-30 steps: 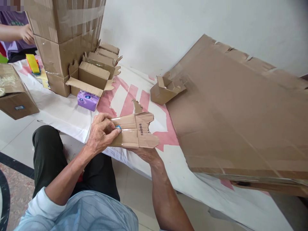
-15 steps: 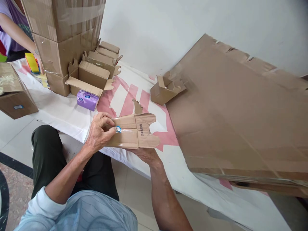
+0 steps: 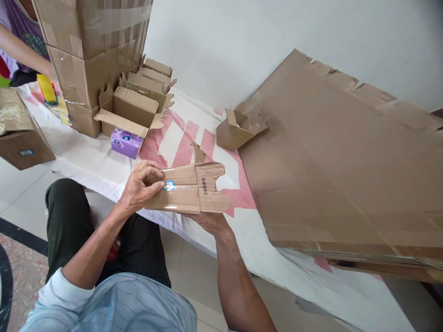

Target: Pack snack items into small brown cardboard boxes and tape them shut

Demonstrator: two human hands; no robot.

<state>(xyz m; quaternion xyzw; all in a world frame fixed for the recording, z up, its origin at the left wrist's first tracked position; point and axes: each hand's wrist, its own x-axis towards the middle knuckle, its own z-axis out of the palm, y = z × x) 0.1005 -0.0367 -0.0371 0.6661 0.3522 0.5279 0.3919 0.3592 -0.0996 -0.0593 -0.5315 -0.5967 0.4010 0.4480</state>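
A small cardboard box (image 3: 183, 193) with an open, wavy-edged end flap is held over the table edge. A blue-and-white sticker (image 3: 169, 185) lies on its upper face, crossed by clear tape. My left hand (image 3: 142, 185) rests on the left part of the box, thumb at the sticker and fingers bent on the cardboard. My right hand (image 3: 209, 222) supports the box from below; its fingers are hidden under it. A purple tissue pack (image 3: 125, 143) sits beyond my left hand, against an open cardboard box (image 3: 133, 108).
Tall stacked cartons (image 3: 88, 69) stand at the back left, and a person's arm (image 3: 24, 48) is beyond them. A small open box (image 3: 238, 129) stands beside a large cardboard piece (image 3: 339, 170) on the right. A carton (image 3: 24, 138) is at far left.
My left thumb has shifted slightly left, so more of the sticker shows. The other person's arm has moved a little. The box stays almost in the same place.
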